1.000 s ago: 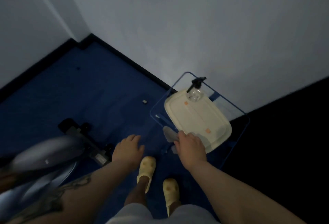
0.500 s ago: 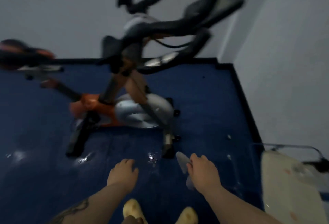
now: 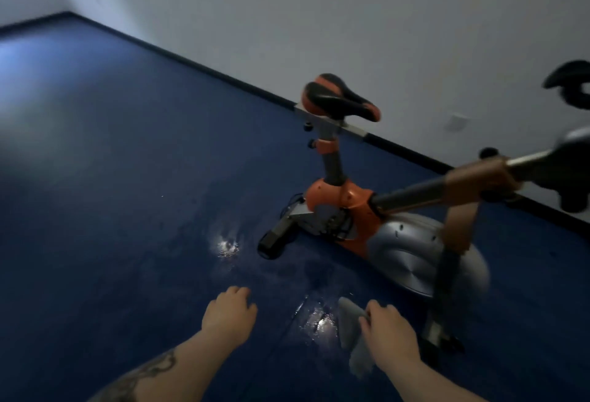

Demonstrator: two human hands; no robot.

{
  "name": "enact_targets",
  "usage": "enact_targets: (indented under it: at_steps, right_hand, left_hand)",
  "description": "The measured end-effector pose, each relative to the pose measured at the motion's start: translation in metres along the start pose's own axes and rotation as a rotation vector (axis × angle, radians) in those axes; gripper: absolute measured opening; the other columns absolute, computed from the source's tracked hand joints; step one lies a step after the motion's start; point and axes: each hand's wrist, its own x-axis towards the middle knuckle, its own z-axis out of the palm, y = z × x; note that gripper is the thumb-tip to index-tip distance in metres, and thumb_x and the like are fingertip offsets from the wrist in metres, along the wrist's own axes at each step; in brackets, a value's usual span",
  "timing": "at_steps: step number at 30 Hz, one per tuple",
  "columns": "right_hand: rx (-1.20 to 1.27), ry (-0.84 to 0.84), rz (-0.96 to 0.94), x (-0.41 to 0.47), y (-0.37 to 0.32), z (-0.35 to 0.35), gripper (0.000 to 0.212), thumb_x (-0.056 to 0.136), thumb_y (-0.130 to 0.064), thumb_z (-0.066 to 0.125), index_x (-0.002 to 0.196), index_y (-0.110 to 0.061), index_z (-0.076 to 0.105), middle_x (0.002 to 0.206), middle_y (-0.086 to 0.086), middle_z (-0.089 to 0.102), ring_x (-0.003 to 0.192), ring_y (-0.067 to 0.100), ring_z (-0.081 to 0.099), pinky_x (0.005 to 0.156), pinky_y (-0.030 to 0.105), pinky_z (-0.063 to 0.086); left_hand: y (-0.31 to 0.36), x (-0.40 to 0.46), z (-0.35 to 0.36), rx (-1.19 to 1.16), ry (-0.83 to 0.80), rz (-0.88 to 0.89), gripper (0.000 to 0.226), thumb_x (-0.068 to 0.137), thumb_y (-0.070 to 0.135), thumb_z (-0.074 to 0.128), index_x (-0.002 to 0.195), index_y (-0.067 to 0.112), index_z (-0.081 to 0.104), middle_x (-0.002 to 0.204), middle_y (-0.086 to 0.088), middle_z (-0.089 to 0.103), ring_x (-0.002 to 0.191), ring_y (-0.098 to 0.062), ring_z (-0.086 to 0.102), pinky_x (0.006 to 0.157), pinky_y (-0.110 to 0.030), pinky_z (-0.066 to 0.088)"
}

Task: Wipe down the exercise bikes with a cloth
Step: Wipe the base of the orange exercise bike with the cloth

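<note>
- Fingers of the right hand [image 3: 388,336] curl down around a pale grey cloth [image 3: 350,334], pinching it against the palm; the cloth bulges out at the hand's 9 o'clock side and hangs down toward 7 o'clock.
- Fingers of the left hand [image 3: 230,312] are loosely bent and close together, holding nothing and touching nothing, with the back of the hand facing the camera.
- Both hands sit low in the view, the left at about 7 o'clock from centre and the right at about 5 o'clock, well apart from each other.
- An orange and silver exercise bike [image 3: 376,219] stands on the blue floor [image 3: 111,194] at 12 to 2 o'clock from the right hand, clear of the cloth.
- Its black and orange saddle [image 3: 340,98] is up at 12 o'clock from the right hand; the silver flywheel cover [image 3: 415,255] is nearest, just beyond the knuckles at 1 o'clock.
- Part of the handlebar [image 3: 571,82] shows blurred at the frame's right edge, around 2 o'clock.
- Wet, shiny patches [image 3: 319,322] lie on the floor between the two hands and further out at 11 o'clock from the right hand.
- A white wall [image 3: 351,12] with a dark skirting runs behind the bike.
</note>
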Motion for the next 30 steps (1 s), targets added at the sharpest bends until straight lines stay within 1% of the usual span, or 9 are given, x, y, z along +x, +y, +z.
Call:
enact_targets:
  at_steps: [4,7,10,14,17,20,22,25,30]
  right_hand:
    - [0.007,-0.023,-0.135,0.036,-0.089,0.001,0.019,0.094,-0.045,0.046,0.086,-0.031,0.038,0.091,-0.004,0.05,0.076,0.015,0.053,0.062,0.026,0.037]
    - [0.024,-0.045,-0.191,0.076,-0.141,-0.001,0.018,0.095,-0.045,0.046,0.086,-0.031,0.039,0.089,-0.006,0.046,0.073,0.011,0.048,0.063,0.025,0.038]
    - [-0.013,-0.07,-0.202,0.121,-0.18,0.002,0.016,0.096,-0.043,0.045,0.091,-0.028,0.044,0.093,-0.004,0.048,0.082,0.015,0.055,0.067,0.027,0.041]
    - [-0.049,-0.11,-0.198,0.189,-0.229,0.006,0.016,0.096,-0.041,0.045,0.094,-0.025,0.047,0.098,-0.002,0.052,0.09,0.018,0.057,0.068,0.027,0.04]
    - [-0.014,-0.122,-0.168,0.242,-0.271,-0.002,0.016,0.096,-0.04,0.046,0.097,-0.024,0.05,0.102,0.0,0.055,0.09,0.018,0.057,0.069,0.028,0.042]
    - [-0.02,-0.107,-0.179,0.294,-0.318,-0.016,0.018,0.096,-0.039,0.046,0.101,-0.022,0.052,0.103,0.003,0.056,0.092,0.022,0.058,0.067,0.029,0.039]
    - [-0.003,-0.104,-0.172,0.32,-0.349,-0.026,0.019,0.096,-0.038,0.047,0.101,-0.02,0.052,0.102,0.004,0.058,0.092,0.023,0.059,0.067,0.03,0.04]
    - [0.038,-0.101,-0.173,0.355,-0.391,-0.031,0.018,0.095,-0.039,0.047,0.097,-0.022,0.052,0.099,0.002,0.06,0.086,0.019,0.059,0.066,0.03,0.043]
    - [0.029,-0.089,-0.132,0.424,-0.451,-0.038,0.017,0.096,-0.039,0.046,0.1,-0.022,0.051,0.101,0.002,0.056,0.088,0.019,0.057,0.067,0.028,0.038]
  left_hand:
    - [-0.057,0.027,-0.028,-0.021,-0.029,-0.07,0.042,0.099,0.037,0.036,0.137,0.022,0.044,0.14,0.002,0.045,0.121,-0.018,0.049,0.097,-0.03,0.041]
    - [-0.083,0.059,-0.046,-0.061,-0.03,-0.068,0.042,0.099,0.038,0.036,0.138,0.022,0.044,0.141,0.002,0.045,0.121,-0.018,0.049,0.097,-0.03,0.041]
    - [-0.104,0.096,-0.065,-0.106,-0.031,-0.058,0.045,0.099,0.037,0.038,0.142,0.023,0.041,0.144,0.002,0.043,0.124,-0.017,0.047,0.1,-0.03,0.04]
    - [-0.14,0.153,-0.098,-0.138,-0.063,-0.072,0.045,0.099,0.036,0.038,0.143,0.024,0.04,0.146,0.003,0.042,0.125,-0.017,0.047,0.102,-0.03,0.041]
    - [-0.17,0.195,-0.135,-0.152,-0.092,-0.134,0.045,0.099,0.035,0.039,0.142,0.024,0.04,0.146,0.003,0.041,0.125,-0.017,0.049,0.101,-0.031,0.042]
    - [-0.197,0.242,-0.174,-0.145,-0.056,-0.161,0.045,0.099,0.034,0.039,0.143,0.024,0.04,0.146,0.002,0.041,0.125,-0.018,0.049,0.101,-0.032,0.043]
    - [-0.21,0.268,-0.198,-0.151,-0.039,-0.17,0.045,0.099,0.034,0.04,0.143,0.024,0.04,0.147,0.002,0.041,0.126,-0.019,0.049,0.101,-0.032,0.042]
    - [-0.229,0.311,-0.224,-0.168,-0.036,-0.142,0.046,0.099,0.035,0.04,0.144,0.024,0.038,0.147,0.003,0.04,0.125,-0.018,0.048,0.1,-0.031,0.042]
    - [-0.249,0.407,-0.274,-0.12,-0.088,-0.019,0.046,0.099,0.033,0.039,0.144,0.023,0.038,0.146,0.001,0.041,0.127,-0.019,0.047,0.103,-0.031,0.039]
